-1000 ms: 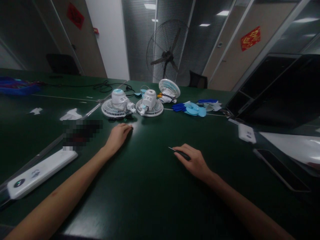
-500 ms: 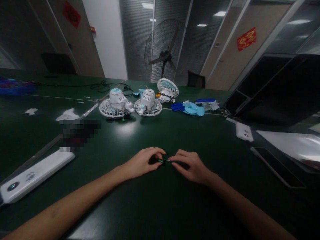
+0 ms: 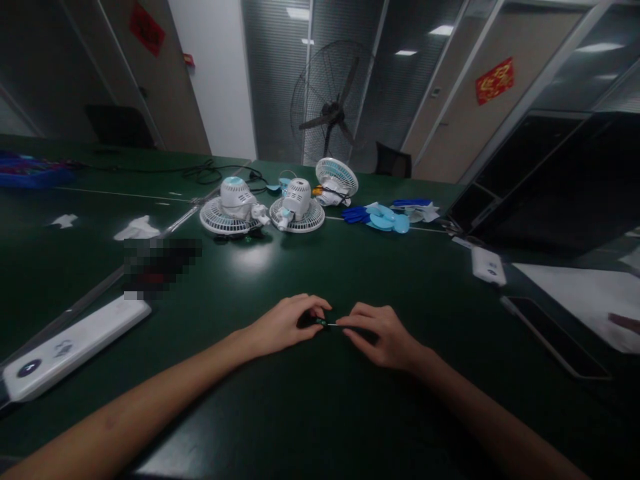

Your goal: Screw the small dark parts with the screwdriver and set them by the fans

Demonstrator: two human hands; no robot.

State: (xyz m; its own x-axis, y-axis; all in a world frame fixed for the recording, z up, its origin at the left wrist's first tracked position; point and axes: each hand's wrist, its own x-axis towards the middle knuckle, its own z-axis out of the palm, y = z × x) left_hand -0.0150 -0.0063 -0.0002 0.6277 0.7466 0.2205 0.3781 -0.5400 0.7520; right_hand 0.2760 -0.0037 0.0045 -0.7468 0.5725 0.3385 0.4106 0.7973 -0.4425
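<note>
Low over the middle of the green table [image 3: 280, 413], my left hand [image 3: 287, 325] pinches a small dark green piece [image 3: 321, 322] between thumb and fingers. It is too small to tell its kind. Opposite it, my right hand [image 3: 380, 333] has thumb and fingertips closed on a thin, pale metal-looking rod [image 3: 333, 325]. The rod's tip points left and meets or nearly meets the green piece. Most of the rod is hidden by my right fingers.
Small white fans [image 3: 297, 210] lie beyond my hands, beside light-blue fan blades [image 3: 387, 219] and blue gloves [image 3: 356, 213]. At left lies a long white device [image 3: 75, 350]. To the right are a white power bank [image 3: 487, 265], a phone [image 3: 557, 337] and paper [image 3: 575, 290] with another person's finger [image 3: 624, 323].
My right hand has shifted very slightly down, and the rod tilts a little differently. The left hand keeps its place. At far right, the paper lies differently and the other person's hand has moved.
</note>
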